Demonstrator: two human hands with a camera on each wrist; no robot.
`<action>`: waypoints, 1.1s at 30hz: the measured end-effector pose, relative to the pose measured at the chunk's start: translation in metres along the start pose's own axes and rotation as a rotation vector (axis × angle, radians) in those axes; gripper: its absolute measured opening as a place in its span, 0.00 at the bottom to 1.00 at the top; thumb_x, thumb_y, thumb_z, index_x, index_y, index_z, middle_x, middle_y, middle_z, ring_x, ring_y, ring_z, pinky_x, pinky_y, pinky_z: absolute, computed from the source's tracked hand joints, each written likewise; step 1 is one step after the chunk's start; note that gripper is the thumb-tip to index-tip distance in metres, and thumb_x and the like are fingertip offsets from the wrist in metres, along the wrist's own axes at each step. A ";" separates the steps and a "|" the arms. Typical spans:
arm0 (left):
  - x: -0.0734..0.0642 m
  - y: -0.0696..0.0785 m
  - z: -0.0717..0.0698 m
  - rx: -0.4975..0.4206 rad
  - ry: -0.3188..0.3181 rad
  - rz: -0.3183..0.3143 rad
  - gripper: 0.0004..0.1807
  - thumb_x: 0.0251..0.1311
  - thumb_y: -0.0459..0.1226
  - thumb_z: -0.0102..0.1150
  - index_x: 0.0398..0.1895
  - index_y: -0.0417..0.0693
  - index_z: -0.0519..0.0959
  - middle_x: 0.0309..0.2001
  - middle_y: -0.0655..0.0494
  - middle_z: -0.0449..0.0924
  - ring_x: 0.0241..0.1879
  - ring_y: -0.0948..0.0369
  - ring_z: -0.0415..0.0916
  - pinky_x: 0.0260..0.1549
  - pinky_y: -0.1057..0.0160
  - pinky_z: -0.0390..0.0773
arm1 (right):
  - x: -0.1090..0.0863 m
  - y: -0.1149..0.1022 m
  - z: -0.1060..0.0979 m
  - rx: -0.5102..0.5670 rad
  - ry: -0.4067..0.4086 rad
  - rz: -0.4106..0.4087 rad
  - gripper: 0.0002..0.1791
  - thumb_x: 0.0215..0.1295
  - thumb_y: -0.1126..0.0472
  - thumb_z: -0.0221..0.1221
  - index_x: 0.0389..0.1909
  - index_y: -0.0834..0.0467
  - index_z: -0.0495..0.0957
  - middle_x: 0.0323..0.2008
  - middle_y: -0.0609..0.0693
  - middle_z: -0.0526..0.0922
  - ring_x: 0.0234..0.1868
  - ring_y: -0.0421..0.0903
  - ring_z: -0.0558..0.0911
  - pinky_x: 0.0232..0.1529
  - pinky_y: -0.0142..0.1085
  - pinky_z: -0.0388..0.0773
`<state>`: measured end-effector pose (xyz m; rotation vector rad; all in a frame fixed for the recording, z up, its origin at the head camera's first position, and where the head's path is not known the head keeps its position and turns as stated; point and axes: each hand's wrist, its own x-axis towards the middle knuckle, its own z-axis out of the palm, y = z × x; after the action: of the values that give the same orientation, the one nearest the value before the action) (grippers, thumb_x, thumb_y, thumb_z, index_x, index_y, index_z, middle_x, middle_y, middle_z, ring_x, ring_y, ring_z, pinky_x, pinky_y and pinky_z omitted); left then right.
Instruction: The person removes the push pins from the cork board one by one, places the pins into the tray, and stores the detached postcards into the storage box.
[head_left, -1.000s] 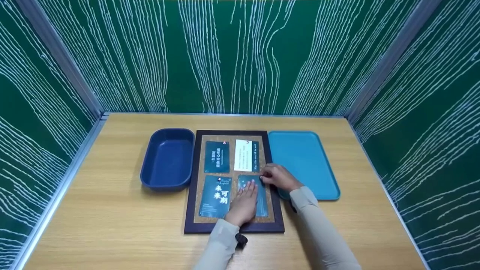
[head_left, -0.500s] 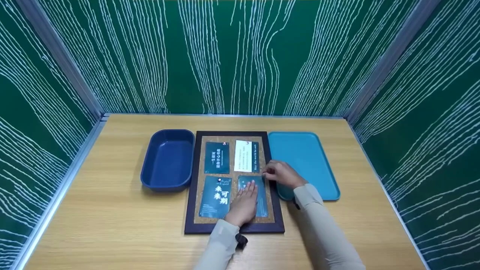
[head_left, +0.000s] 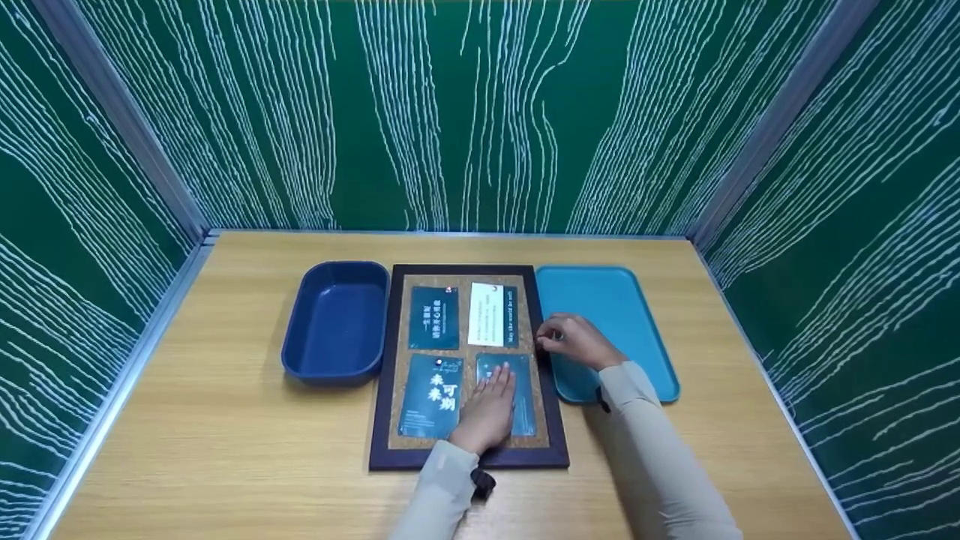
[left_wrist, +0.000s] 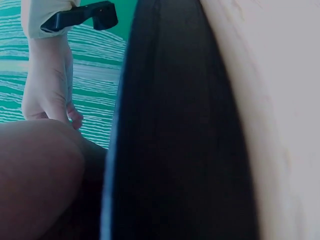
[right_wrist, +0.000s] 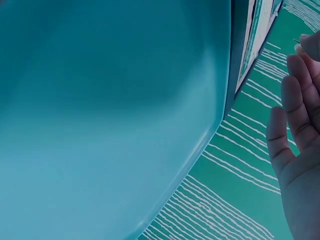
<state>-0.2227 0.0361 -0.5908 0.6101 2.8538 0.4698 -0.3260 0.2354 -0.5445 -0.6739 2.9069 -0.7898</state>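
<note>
A cork board (head_left: pixel 469 420) in a dark frame (head_left: pixel 382 397) lies on the table with cards on it. My left hand (head_left: pixel 486 409) rests flat, fingers straight, on the lower right teal card (head_left: pixel 523 401), covering part of it. Over the frame's right side, my right hand (head_left: pixel 581 341) pinches a small pushpin (right_wrist: pixel 296 40) between thumb and forefinger; in the right wrist view its thin metal point sticks out. Small round pins show on the lower left card (head_left: pixel 429 412), the upper left card (head_left: pixel 435 330) and the white-and-teal card (head_left: pixel 486 315).
Left of the board stands a deep navy blue bin (head_left: pixel 334 330). A flat turquoise tray (head_left: pixel 611 300) lies against the board's right side, partly under my right hand. Green panels (head_left: pixel 510 112) with white lines wall the wooden table (head_left: pixel 225 435) at the back and sides.
My right hand has drawn away from the lower right card's top corner, moving right and slightly up toward the tray. The left hand has stayed flat on the card.
</note>
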 end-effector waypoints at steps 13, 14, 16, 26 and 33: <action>0.001 -0.001 0.002 -0.005 0.011 0.011 0.29 0.74 0.40 0.39 0.75 0.43 0.53 0.77 0.50 0.47 0.76 0.54 0.45 0.73 0.54 0.52 | -0.003 0.019 -0.017 -0.001 0.059 0.002 0.09 0.65 0.59 0.59 0.38 0.59 0.85 0.34 0.50 0.82 0.34 0.44 0.77 0.35 0.36 0.79; 0.001 -0.001 0.002 -0.005 0.008 0.009 0.29 0.74 0.40 0.38 0.75 0.43 0.53 0.77 0.50 0.47 0.76 0.54 0.45 0.74 0.54 0.51 | -0.004 0.021 -0.019 -0.002 0.063 -0.001 0.09 0.65 0.59 0.59 0.38 0.59 0.85 0.34 0.50 0.82 0.34 0.44 0.77 0.35 0.36 0.79; 0.000 -0.001 0.002 -0.010 0.006 0.006 0.29 0.74 0.40 0.39 0.75 0.43 0.53 0.77 0.50 0.47 0.76 0.54 0.44 0.74 0.54 0.51 | -0.005 0.023 -0.021 -0.002 0.068 -0.005 0.09 0.65 0.59 0.59 0.37 0.59 0.84 0.34 0.50 0.82 0.34 0.44 0.77 0.34 0.36 0.78; 0.000 0.001 0.001 0.024 0.012 0.015 0.29 0.74 0.41 0.39 0.75 0.44 0.53 0.77 0.50 0.46 0.76 0.54 0.44 0.73 0.54 0.52 | -0.005 0.036 -0.035 -0.007 0.081 0.007 0.08 0.65 0.60 0.60 0.37 0.60 0.84 0.34 0.52 0.83 0.34 0.45 0.76 0.34 0.37 0.77; -0.001 0.000 0.000 0.020 0.022 0.017 0.28 0.74 0.40 0.39 0.74 0.43 0.54 0.77 0.50 0.47 0.76 0.54 0.46 0.73 0.54 0.53 | -0.007 0.038 -0.044 -0.004 0.085 0.015 0.09 0.65 0.61 0.60 0.38 0.61 0.84 0.35 0.53 0.83 0.34 0.46 0.77 0.34 0.37 0.78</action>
<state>-0.2219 0.0356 -0.5910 0.6370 2.8792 0.4539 -0.3423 0.2887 -0.5254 -0.6331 2.9857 -0.8316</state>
